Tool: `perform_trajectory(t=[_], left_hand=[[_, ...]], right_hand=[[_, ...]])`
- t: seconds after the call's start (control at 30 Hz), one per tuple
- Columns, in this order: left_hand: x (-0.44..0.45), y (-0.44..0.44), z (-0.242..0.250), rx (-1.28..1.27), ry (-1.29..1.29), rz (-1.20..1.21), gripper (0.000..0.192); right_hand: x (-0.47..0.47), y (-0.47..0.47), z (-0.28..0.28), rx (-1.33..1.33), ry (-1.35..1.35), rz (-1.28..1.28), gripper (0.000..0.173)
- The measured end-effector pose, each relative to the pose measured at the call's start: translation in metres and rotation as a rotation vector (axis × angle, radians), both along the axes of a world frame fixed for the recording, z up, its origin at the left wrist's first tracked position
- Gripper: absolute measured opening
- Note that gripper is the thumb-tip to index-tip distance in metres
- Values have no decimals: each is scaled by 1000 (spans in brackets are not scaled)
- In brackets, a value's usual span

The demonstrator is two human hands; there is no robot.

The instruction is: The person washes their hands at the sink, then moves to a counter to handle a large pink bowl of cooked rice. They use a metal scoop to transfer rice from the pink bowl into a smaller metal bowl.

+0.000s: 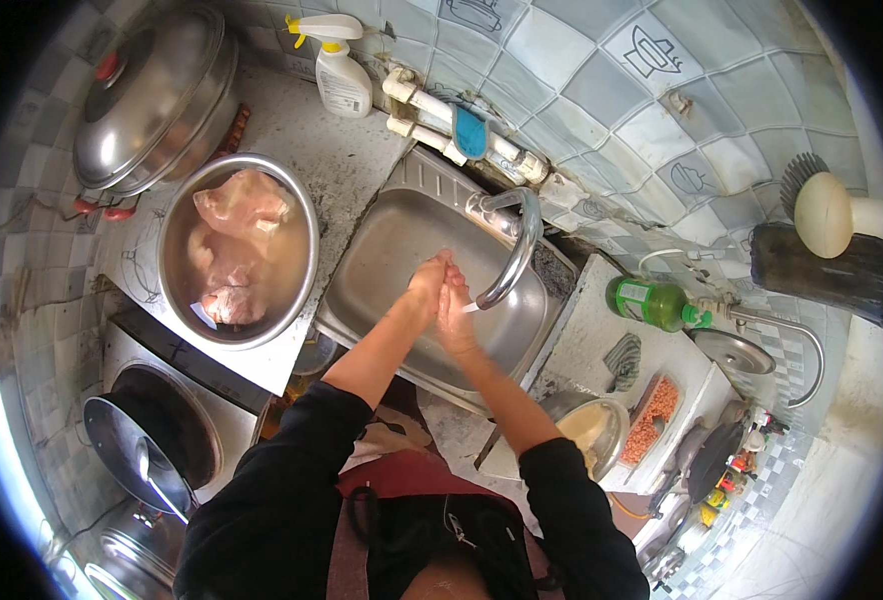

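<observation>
My left hand (429, 276) and my right hand (453, 304) are pressed together above the stainless steel sink (381, 232). Their fingers are folded against each other, and I see no object between them. A curved chrome faucet (516, 255) reaches over the basin from the back. From its mouth a short stream of water (471, 307) meets my right hand near the wrist. The skin there looks wet. Left of the sink, a round metal basin (312, 247) holds large pieces of raw meat (243, 202) in cloudy water.
A lidded steel pot (164, 97) and a spray bottle (342, 79) stand at the back left. To the right are a green bottle (648, 304), a striped cloth (623, 364), a bowl (615, 442) and a tray of reddish pieces (648, 420). A wok (123, 442) sits lower left.
</observation>
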State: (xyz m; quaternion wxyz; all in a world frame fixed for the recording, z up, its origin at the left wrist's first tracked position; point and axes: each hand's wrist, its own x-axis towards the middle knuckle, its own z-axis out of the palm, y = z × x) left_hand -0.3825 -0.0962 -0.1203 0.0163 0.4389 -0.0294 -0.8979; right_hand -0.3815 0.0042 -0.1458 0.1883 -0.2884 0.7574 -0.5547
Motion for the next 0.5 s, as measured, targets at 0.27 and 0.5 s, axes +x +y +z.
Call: perform_trajectory(t=[0.27,0.5], left_hand=[[11,16,3,-226,237,-205,17],[9,-8,-32,-251,129,-165,37]], right_hand=[[-13,-13,-6,-362,-803,-413,26],[19,-32,31,-434,-876,-364,35]])
